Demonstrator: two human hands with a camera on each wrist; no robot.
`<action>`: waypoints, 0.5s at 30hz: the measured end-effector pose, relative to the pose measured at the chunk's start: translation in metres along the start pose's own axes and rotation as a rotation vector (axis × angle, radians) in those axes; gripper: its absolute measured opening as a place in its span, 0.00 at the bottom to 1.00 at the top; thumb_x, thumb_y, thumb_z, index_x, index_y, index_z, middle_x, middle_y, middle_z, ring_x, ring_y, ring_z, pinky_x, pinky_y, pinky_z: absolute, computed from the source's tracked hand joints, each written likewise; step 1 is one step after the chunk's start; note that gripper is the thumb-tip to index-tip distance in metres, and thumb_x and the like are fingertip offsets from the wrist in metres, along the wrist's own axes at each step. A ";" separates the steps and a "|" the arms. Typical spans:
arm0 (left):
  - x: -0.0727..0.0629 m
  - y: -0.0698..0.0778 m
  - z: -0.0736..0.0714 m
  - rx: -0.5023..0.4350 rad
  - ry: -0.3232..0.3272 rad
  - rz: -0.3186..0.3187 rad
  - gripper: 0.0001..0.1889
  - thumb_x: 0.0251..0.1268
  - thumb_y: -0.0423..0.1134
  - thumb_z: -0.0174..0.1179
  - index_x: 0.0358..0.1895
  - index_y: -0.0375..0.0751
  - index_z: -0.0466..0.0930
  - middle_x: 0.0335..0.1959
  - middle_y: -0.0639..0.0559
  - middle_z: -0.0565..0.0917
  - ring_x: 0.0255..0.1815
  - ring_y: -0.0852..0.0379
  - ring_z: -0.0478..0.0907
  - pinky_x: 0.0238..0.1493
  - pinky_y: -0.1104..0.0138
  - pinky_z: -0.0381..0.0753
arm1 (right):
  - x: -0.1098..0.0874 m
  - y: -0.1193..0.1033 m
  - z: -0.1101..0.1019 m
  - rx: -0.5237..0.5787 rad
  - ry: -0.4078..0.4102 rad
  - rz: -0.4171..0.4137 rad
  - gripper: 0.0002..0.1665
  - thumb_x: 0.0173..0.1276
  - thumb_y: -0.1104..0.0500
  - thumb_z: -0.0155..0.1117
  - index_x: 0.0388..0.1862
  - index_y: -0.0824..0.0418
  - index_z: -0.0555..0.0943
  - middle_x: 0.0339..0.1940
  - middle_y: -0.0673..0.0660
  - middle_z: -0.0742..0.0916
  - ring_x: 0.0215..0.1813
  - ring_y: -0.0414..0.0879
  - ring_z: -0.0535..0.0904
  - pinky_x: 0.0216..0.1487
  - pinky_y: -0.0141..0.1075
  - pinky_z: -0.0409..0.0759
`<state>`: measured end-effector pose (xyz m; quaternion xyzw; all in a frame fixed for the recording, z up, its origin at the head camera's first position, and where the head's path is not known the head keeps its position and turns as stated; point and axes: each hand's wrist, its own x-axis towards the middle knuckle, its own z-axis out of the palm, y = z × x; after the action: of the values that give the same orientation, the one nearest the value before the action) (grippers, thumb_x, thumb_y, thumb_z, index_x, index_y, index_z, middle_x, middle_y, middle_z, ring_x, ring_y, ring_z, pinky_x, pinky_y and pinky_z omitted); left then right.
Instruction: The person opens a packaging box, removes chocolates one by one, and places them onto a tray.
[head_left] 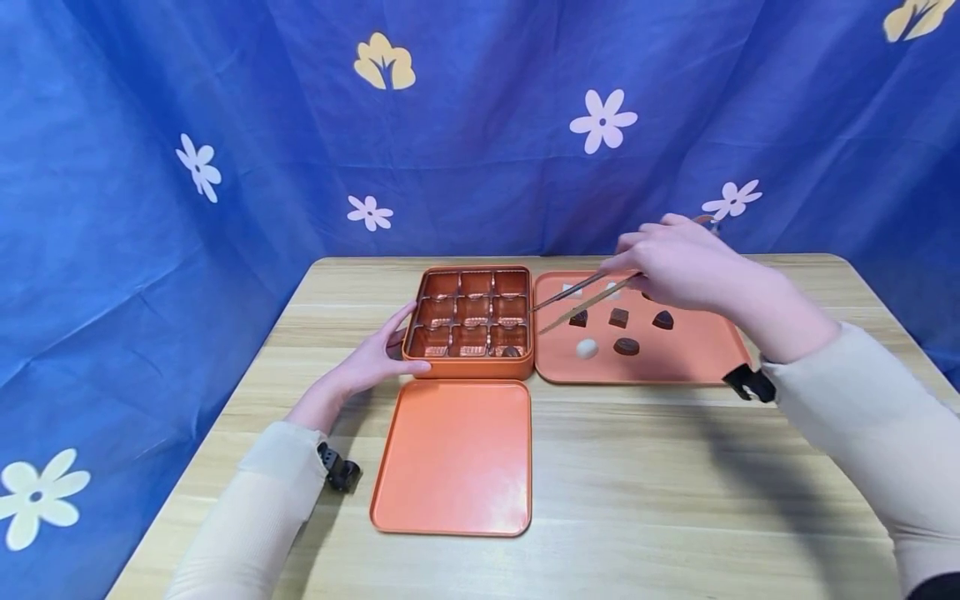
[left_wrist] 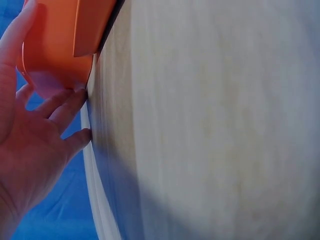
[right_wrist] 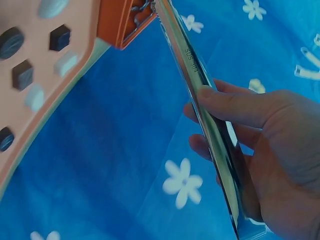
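Note:
An orange box with a compartment insert stands at the middle of the table; one dark chocolate lies in its front right cell. My left hand rests with straight fingers against the box's left wall. My right hand pinches metal tweezers above the orange tray. The tweezer tips hover apart and empty over the box's right edge. In the right wrist view the thumb and fingers clamp the tweezers.
The tray holds several dark chocolates and white ones. An empty orange lid lies in front of the box. The wooden table stands before a blue flowered cloth.

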<state>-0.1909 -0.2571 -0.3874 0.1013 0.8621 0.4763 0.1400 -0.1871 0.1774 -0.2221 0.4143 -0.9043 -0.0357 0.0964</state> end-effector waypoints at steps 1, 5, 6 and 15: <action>0.000 0.000 0.000 0.004 0.001 0.000 0.56 0.54 0.44 0.74 0.78 0.65 0.40 0.73 0.31 0.57 0.72 0.37 0.57 0.68 0.46 0.57 | 0.006 -0.003 -0.001 0.003 -0.008 -0.010 0.22 0.58 0.66 0.71 0.51 0.49 0.86 0.37 0.51 0.83 0.40 0.52 0.79 0.38 0.46 0.70; -0.001 0.002 0.002 0.007 -0.001 0.012 0.56 0.54 0.43 0.74 0.79 0.64 0.41 0.73 0.32 0.58 0.72 0.38 0.57 0.68 0.47 0.59 | 0.027 -0.013 -0.003 0.000 -0.066 -0.030 0.21 0.60 0.65 0.70 0.52 0.51 0.86 0.36 0.50 0.83 0.42 0.52 0.79 0.41 0.45 0.70; -0.001 0.002 0.002 0.010 -0.001 0.015 0.56 0.54 0.43 0.74 0.79 0.63 0.41 0.73 0.32 0.58 0.72 0.38 0.57 0.68 0.47 0.59 | 0.032 -0.015 -0.003 -0.005 -0.083 -0.037 0.21 0.60 0.66 0.70 0.51 0.51 0.86 0.36 0.50 0.83 0.42 0.52 0.79 0.41 0.45 0.70; -0.002 0.003 0.003 0.002 0.002 0.015 0.57 0.54 0.41 0.74 0.79 0.61 0.40 0.71 0.30 0.60 0.70 0.37 0.61 0.68 0.47 0.60 | 0.064 -0.032 0.002 -0.006 -0.218 -0.052 0.17 0.60 0.66 0.69 0.48 0.54 0.87 0.41 0.52 0.86 0.47 0.53 0.80 0.45 0.46 0.70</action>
<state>-0.1881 -0.2543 -0.3862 0.1075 0.8621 0.4765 0.1352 -0.2044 0.1082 -0.2193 0.4312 -0.8982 -0.0857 -0.0021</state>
